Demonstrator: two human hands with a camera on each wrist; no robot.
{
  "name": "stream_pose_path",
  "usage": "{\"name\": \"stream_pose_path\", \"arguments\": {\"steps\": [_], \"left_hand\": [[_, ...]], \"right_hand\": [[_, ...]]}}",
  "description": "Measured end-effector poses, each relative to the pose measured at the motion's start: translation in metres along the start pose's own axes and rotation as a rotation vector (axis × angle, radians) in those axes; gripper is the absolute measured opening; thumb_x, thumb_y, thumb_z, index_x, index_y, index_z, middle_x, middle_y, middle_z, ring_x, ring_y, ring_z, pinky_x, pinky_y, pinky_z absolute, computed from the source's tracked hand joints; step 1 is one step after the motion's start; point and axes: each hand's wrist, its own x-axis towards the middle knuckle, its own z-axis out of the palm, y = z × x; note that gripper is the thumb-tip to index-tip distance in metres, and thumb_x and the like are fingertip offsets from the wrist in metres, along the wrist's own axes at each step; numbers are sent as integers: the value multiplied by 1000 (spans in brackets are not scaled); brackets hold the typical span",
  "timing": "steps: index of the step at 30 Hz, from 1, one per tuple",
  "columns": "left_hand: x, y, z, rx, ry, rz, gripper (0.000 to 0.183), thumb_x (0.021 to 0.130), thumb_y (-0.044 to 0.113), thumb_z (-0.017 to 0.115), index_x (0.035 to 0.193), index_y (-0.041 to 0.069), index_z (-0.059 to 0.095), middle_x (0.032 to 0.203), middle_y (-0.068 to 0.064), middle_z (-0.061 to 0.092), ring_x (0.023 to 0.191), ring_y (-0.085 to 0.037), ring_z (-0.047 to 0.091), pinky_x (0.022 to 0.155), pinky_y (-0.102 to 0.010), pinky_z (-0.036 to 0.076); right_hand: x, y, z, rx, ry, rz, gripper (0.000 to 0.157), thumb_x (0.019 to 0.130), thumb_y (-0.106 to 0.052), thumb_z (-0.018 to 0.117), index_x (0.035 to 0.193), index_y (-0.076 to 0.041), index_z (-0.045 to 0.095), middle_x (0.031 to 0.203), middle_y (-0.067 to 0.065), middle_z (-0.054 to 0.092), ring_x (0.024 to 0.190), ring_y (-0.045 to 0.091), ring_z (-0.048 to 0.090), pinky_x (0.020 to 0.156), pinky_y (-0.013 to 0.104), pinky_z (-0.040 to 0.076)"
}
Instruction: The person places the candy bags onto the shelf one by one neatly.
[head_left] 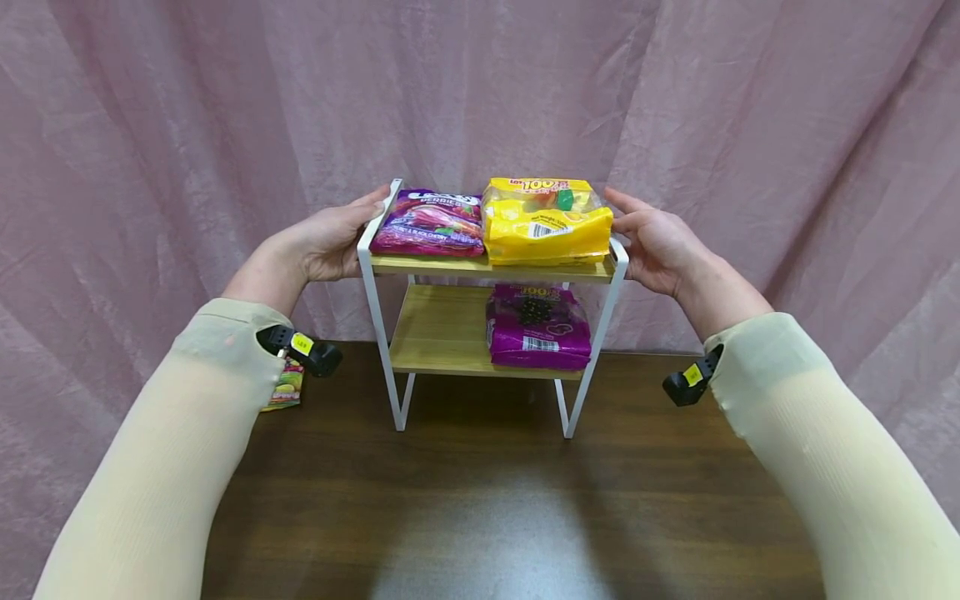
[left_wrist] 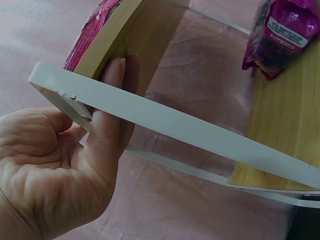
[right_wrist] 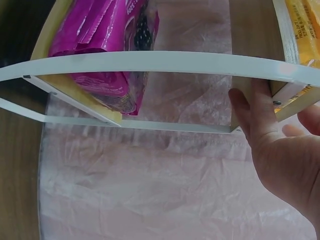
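Observation:
A small two-tier shelf (head_left: 438,329) with wooden boards and a white metal frame stands between both hands. My left hand (head_left: 333,237) grips the left end of its upper board, fingers curled beneath the wood in the left wrist view. At the opposite end, my right hand (head_left: 663,250) holds the same board, its fingers (right_wrist: 262,107) reaching underneath. On top lie a purple berry candy bag (head_left: 427,225) at left and a yellow candy bag (head_left: 551,225) at right. A purple-magenta bag (head_left: 536,329) sits on the right side of the lower board.
The frame's feet are over a dark wooden table (head_left: 480,508). Behind the shelf hangs a pink curtain (head_left: 480,92). A green and yellow packet (head_left: 287,387) lies on the table at left, partly hidden by the left forearm. Each wrist wears a black camera (head_left: 318,358).

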Motion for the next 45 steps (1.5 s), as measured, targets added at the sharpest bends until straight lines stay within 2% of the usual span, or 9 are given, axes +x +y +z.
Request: {"name": "stream_pose_path", "arguments": {"steps": [9,20,28,31,34,37,42,44,45], "left_hand": [[0,-1,2,12,-12,-3,59,110,39,36,161,54,10,103,-12,71,76,-20,75,65,-33,64],[0,-2,-1,25,20,-1,58,110,41,35,160,54,11,103,-11,72,77,-20,75,67,-36,64],[-3,-2,-3,196,149,8,61,109,47,36,160,54,3,115,-10,67,78,-16,73,69,-31,63],[-2,-7,-7,267,167,5,66,108,53,36,160,51,-6,132,-13,61,84,-18,74,76,-35,64],[-3,-17,-14,419,197,37,72,108,56,33,162,41,-13,155,-17,41,94,-25,73,82,-43,63],[-5,-31,-26,728,252,104,74,108,57,28,163,29,-14,166,-19,21,101,-34,69,84,-48,62],[-10,-57,-57,1289,373,152,76,108,56,24,164,16,-7,164,-31,15,140,-52,36,114,-65,34],[-13,-69,-71,1398,406,124,78,108,58,26,165,15,-6,163,-35,15,145,-57,21,116,-70,22],[-15,-75,-77,1429,421,102,79,107,61,26,165,17,-4,161,-36,16,143,-59,23,114,-73,23]], "right_hand": [[1,1,-3,27,10,17,58,111,-15,41,164,-30,24,149,10,42,105,17,65,91,34,59],[3,4,1,21,42,33,60,110,-16,46,165,-29,24,151,9,42,110,17,65,92,34,58],[4,3,2,-9,25,46,64,109,-21,51,165,-32,23,151,10,41,112,18,65,93,35,58],[4,4,0,-31,-14,43,65,109,-22,51,165,-33,19,152,10,39,114,18,64,95,36,57],[3,5,-3,-32,-48,34,65,110,-23,51,165,-32,18,151,10,40,112,18,66,95,36,56],[4,7,-4,-10,-78,27,65,110,-22,51,166,-31,18,150,10,41,111,18,67,95,36,56],[4,9,-5,22,-89,18,65,109,-21,50,166,-30,18,149,10,42,112,18,66,96,36,56],[5,9,-4,20,-88,15,65,110,-22,50,166,-30,19,149,10,42,112,18,66,96,36,56],[5,10,-4,19,-86,14,65,109,-22,50,166,-30,19,149,10,42,113,18,66,96,36,56]]}}
